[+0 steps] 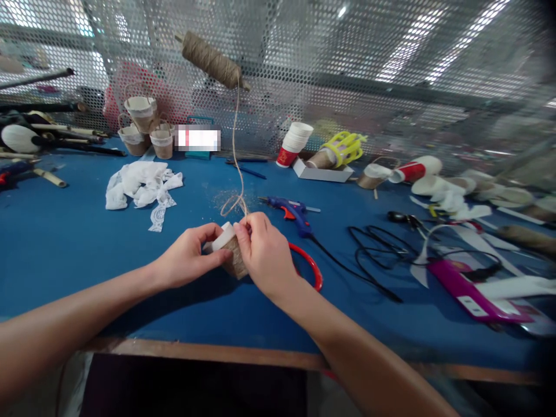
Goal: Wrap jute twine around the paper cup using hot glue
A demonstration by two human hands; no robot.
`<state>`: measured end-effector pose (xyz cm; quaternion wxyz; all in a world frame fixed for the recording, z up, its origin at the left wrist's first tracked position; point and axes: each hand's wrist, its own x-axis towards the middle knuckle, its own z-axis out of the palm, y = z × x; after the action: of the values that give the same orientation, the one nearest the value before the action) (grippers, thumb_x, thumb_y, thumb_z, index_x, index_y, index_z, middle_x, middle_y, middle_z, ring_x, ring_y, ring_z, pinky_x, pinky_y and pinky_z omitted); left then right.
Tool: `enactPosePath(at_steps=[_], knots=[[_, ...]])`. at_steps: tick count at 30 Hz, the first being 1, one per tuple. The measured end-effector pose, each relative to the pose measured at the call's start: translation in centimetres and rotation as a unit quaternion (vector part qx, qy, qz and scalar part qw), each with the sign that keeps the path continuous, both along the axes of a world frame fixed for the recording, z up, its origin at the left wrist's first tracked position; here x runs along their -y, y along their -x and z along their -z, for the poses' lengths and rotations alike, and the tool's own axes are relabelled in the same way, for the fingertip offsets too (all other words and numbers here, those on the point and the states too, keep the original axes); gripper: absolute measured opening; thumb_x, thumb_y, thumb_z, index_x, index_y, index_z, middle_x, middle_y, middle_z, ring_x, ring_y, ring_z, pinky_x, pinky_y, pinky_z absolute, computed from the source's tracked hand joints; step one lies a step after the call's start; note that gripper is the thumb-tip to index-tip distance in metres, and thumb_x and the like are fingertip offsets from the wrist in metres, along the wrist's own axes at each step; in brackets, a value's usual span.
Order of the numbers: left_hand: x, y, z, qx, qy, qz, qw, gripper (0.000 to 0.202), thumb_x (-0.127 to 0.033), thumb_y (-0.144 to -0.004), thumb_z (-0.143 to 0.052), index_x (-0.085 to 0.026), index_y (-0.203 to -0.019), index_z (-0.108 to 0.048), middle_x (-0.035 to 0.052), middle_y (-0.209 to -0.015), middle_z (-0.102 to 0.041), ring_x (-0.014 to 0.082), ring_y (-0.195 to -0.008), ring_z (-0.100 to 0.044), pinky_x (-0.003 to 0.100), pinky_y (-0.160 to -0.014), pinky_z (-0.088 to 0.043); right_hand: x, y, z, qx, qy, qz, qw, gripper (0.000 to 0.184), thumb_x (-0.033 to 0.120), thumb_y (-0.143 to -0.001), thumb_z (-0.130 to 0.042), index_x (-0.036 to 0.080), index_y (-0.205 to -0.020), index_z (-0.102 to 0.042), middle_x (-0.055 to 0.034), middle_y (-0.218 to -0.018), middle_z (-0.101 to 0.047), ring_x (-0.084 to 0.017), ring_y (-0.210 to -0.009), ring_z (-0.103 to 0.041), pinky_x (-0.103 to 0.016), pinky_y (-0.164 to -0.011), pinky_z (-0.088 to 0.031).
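Note:
A small paper cup, wrapped in brown twine below a white rim, lies tilted between my hands above the blue table. My left hand is closed around its rim side, thumb on the wrapped wall. My right hand pinches the twine against the cup's near rim. That strand runs up, with a loose loop near my fingers, to a twine spool hung on the perforated metal screen. Behind my right hand lies a blue glue gun. Part of a red ring-shaped handle shows beside my right wrist.
White lace strips lie in a heap at left. Finished twine baskets stack behind them. Stacked paper cups stand at the back. A black cable, a magenta box and paper scraps crowd the right. A wooden edge borders the table.

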<state>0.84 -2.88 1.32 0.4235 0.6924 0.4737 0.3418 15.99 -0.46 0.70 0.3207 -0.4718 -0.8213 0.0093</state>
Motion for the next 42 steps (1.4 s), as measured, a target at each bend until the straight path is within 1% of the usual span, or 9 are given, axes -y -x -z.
enactPosePath(at_steps=[2, 5, 10, 16, 22, 28, 34, 39, 42], knots=[[0.0, 0.1, -0.1, -0.005, -0.002, 0.006, 1.000, 0.012, -0.025, -0.074, -0.051, -0.015, -0.069, -0.046, -0.0045, -0.062, -0.045, 0.0094, -0.057, -0.040, 0.022, -0.056, -0.033, -0.1, -0.1, -0.2, -0.029, -0.015, -0.019, 0.999, 0.019, 0.029, -0.087, -0.031, 0.019, -0.075, -0.042, -0.0098, -0.080, -0.054, -0.020, -0.075, -0.051, -0.034, -0.067, -0.040], [-0.1, 0.2, -0.1, -0.007, -0.007, 0.015, 1.000, 0.013, -0.025, -0.075, -0.051, -0.015, -0.070, -0.047, -0.0043, -0.062, -0.046, 0.0096, -0.058, -0.042, 0.022, -0.056, -0.034, -0.1, -0.2, -0.4, -0.075, 0.006, -0.043, 0.996, 0.015, 0.027, -0.086, -0.034, 0.020, -0.074, -0.040, -0.0076, -0.079, -0.052, -0.018, -0.077, -0.050, -0.034, -0.070, -0.041], [0.0, 0.3, 0.0, -0.005, -0.014, 0.017, 1.000, 0.013, -0.025, -0.076, -0.051, -0.015, -0.070, -0.047, -0.0038, -0.063, -0.047, 0.0099, -0.059, -0.042, 0.022, -0.057, -0.034, -0.2, -0.4, -0.4, -0.112, 0.040, -0.053, 0.991, 0.016, 0.028, -0.086, -0.036, 0.021, -0.072, -0.039, -0.0049, -0.077, -0.050, -0.016, -0.072, -0.048, -0.031, -0.068, -0.041], [-0.1, 0.5, 0.2, -0.006, -0.014, 0.020, 1.000, 0.010, -0.023, -0.077, -0.050, -0.014, -0.073, -0.048, -0.0035, -0.064, -0.047, 0.0098, -0.060, -0.042, 0.022, -0.058, -0.035, -0.3, -0.4, 0.1, -0.112, 0.089, -0.046, 0.989, 0.016, 0.029, -0.086, -0.037, 0.020, -0.073, -0.040, -0.0043, -0.076, -0.050, -0.015, -0.068, -0.048, -0.030, -0.064, -0.039], [0.0, 0.5, 0.2, 0.006, -0.007, 0.035, 0.999, 0.010, -0.023, -0.078, -0.049, -0.014, -0.075, -0.049, -0.0028, -0.066, -0.047, 0.0097, -0.060, -0.041, 0.022, -0.058, -0.035, 0.0, -0.2, 0.2, -0.105, 0.157, -0.040, 0.981, 0.020, 0.035, -0.087, -0.031, 0.020, -0.075, -0.036, -0.0010, -0.065, -0.051, -0.012, -0.054, -0.046, -0.026, -0.051, -0.035], [0.0, 0.3, -0.4, -0.010, 0.008, 0.016, 1.000, 0.014, -0.027, -0.073, -0.055, -0.014, -0.074, -0.050, -0.0027, -0.066, -0.049, 0.0103, -0.060, -0.042, 0.023, -0.057, -0.036, 0.3, 0.2, 0.3, -0.088, 0.111, -0.034, 0.989, 0.021, 0.035, -0.087, -0.029, 0.020, -0.075, -0.037, -0.0043, -0.070, -0.052, -0.015, -0.059, -0.050, -0.028, -0.055, -0.037], [-0.2, 0.4, -0.3, 0.002, 0.006, 0.004, 1.000, 0.016, -0.028, -0.076, -0.048, -0.014, -0.068, -0.049, -0.0021, -0.063, -0.047, 0.0111, -0.061, -0.042, 0.024, -0.060, -0.036, 0.5, 0.3, 0.6, -0.046, 0.035, -0.054, 0.997, 0.022, 0.032, -0.087, -0.026, 0.018, -0.078, -0.040, -0.0109, -0.080, -0.054, -0.019, -0.071, -0.053, -0.032, -0.061, -0.042], [-0.2, 0.5, -0.2, 0.018, 0.003, 0.012, 1.000, 0.015, -0.026, -0.074, -0.050, -0.015, -0.064, -0.047, -0.0039, -0.059, -0.043, 0.0095, -0.057, -0.038, 0.022, -0.055, -0.033, 0.3, 0.0, 0.2, -0.068, 0.053, -0.070, 0.994, 0.018, 0.033, -0.087, -0.033, 0.019, -0.080, -0.043, -0.0085, -0.082, -0.055, -0.017, -0.073, -0.053, -0.031, -0.063, -0.044], [-0.1, 0.5, -0.2, 0.020, 0.007, 0.014, 1.000, 0.016, -0.026, -0.074, -0.051, -0.015, -0.063, -0.046, -0.0040, -0.058, -0.043, 0.0091, -0.056, -0.038, 0.021, -0.053, -0.032, -1.3, -1.3, -0.5, -0.116, 0.060, -0.036, 0.991, 0.020, 0.034, -0.087, -0.034, 0.018, -0.087, -0.046, -0.0084, -0.084, -0.057, -0.017, -0.076, -0.055, -0.031, -0.068, -0.044]])
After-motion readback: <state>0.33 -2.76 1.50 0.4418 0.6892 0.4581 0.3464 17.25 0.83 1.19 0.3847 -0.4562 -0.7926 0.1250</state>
